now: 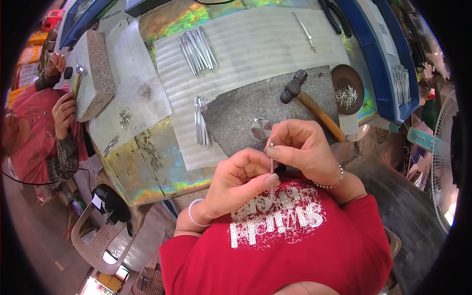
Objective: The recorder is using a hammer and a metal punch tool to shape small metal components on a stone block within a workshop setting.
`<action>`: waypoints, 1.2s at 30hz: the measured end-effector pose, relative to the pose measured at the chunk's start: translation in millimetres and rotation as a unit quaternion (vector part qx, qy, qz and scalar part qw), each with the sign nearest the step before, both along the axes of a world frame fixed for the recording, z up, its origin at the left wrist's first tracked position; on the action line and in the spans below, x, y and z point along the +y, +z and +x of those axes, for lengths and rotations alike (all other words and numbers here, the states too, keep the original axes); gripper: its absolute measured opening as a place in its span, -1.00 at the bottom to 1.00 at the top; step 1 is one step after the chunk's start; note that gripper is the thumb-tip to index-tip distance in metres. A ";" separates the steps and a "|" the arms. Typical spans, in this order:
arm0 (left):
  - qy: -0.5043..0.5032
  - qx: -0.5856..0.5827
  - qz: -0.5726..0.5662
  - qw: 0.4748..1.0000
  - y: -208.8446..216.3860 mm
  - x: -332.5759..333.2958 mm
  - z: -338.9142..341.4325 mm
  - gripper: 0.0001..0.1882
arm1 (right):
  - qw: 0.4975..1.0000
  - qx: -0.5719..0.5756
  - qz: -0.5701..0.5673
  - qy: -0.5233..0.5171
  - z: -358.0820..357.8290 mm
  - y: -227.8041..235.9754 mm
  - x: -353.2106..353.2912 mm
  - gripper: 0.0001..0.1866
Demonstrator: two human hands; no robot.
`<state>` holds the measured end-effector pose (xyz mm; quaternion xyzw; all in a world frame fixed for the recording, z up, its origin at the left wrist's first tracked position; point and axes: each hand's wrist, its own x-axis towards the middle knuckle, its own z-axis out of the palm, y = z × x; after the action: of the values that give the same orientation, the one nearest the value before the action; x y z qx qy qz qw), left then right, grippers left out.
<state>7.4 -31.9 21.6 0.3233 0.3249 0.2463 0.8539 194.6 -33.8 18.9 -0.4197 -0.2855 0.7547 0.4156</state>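
Observation:
In front of my chest, a slender silver metal rod (272, 164) stands upright between my two hands. My left hand (243, 179) pinches it lower down between thumb and fingers. Up at its top end, the thumb and forefinger of my right hand (300, 147) close on the small metal tip. Just beyond the hands, a round shiny metal piece (261, 128) rests on a dark grey stone slab (236, 110). A ball-peen hammer (314, 105) with a wooden handle lies across the slab's right side. By its left edge lies a bundle of slim metal pieces (200, 123).
Another metal bundle (197, 51) and a pointed metal tool (306, 33) lie on white foam sheeting (246, 54). A brown dish (356, 73) holds small pins. Black-handled pliers (336, 17) and blue bins (381, 54) stand right. Left, a co-worker (42, 128) hammers at a granite block (96, 73).

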 end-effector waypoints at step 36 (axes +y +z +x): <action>0.271 0.113 0.241 0.925 24.7 82.5 -23.9 -0.85 | 0.943 -0.219 0.243 -0.061 11.2 10.2 2.5 -0.64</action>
<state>-16.5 50.6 46.4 0.4447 0.4256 0.5006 0.6086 205.8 -31.3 29.1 -0.4772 -0.5181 0.5255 0.4772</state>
